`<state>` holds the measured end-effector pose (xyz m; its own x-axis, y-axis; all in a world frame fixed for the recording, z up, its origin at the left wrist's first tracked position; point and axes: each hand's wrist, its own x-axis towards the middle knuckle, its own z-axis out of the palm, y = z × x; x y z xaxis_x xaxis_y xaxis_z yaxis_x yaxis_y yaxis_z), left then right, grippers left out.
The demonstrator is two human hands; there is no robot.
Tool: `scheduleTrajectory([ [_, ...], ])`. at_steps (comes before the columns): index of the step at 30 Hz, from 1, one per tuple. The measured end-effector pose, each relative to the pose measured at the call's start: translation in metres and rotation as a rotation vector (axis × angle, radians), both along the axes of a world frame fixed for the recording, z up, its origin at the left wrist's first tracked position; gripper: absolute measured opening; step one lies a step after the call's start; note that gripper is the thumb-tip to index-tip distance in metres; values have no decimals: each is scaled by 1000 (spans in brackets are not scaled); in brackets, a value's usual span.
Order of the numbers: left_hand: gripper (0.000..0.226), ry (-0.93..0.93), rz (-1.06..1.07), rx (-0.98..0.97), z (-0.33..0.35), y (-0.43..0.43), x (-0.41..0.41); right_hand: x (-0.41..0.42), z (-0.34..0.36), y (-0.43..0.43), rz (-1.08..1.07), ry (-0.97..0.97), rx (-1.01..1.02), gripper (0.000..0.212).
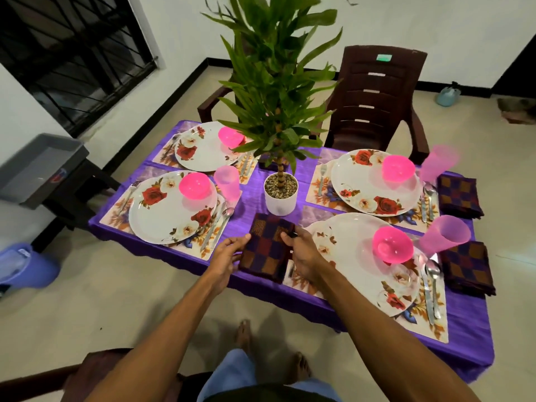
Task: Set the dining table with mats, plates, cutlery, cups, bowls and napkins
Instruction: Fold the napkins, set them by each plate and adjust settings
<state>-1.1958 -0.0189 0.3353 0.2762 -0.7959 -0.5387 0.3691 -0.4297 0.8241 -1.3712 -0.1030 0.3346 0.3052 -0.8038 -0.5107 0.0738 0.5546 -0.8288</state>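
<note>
just in front of the plant pot (280,195), at the near edge of the table (252,204), a folded napkin (268,248) is held by both hands; its left edge is pinched between thumb and fingers of the left hand (229,253), and its right edge is gripped by the curled fingers of the right hand (301,253); whether it is resting on the cloth or lifted just clear cannot be told; its long axis is pointed away from the person toward the pot, the far end tilted a little rightward; it is a thick woven cloth, checked in dark purple, maroon and orange-brown, folded to a rectangle, and it is judged soft enough to sag if released at one side only; left of the pot and nearer, a place mat (114,217) is laid with a flowered plate (162,216), a pink bowl (195,184), a pink cup (227,181) and a spoon (220,224), but no napkin is seen beside it; that gap is judged the goal, and the left hand is the nearer to it, so a short leftward shift is called for, the axis kept along the spoon; right of the pot, two settings are seen complete, with a second napkin (467,266) and a third napkin (459,195) laid outside their cutlery; left of the pot and beyond, a far plate (203,152) is seen without a napkin; behind the pot a brown chair (377,111) is placed.
</note>
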Motion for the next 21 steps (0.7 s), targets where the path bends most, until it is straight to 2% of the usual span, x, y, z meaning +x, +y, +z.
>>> scheduleTrajectory([
  [4,36,-80,-161,4,-1,-18,14,35,-9,1,42,128,-89,23],
  [8,29,-141,-108,-81,-17,-41,35,72,-18,-7,58,221,-172,22],
  [12,32,-239,-131,-115,-32,-58,68,94,-28,-11,77,189,-110,32],
  [15,31,-320,-171,-132,-44,-73,84,109,-42,-16,-52,224,-58,34],
  [18,41,-360,-182,-102,-60,-86,99,123,-57,-31,-246,282,-20,27],
  [21,47,-359,-246,-104,-71,-92,110,130,-76,-54,-329,306,-21,27],
])
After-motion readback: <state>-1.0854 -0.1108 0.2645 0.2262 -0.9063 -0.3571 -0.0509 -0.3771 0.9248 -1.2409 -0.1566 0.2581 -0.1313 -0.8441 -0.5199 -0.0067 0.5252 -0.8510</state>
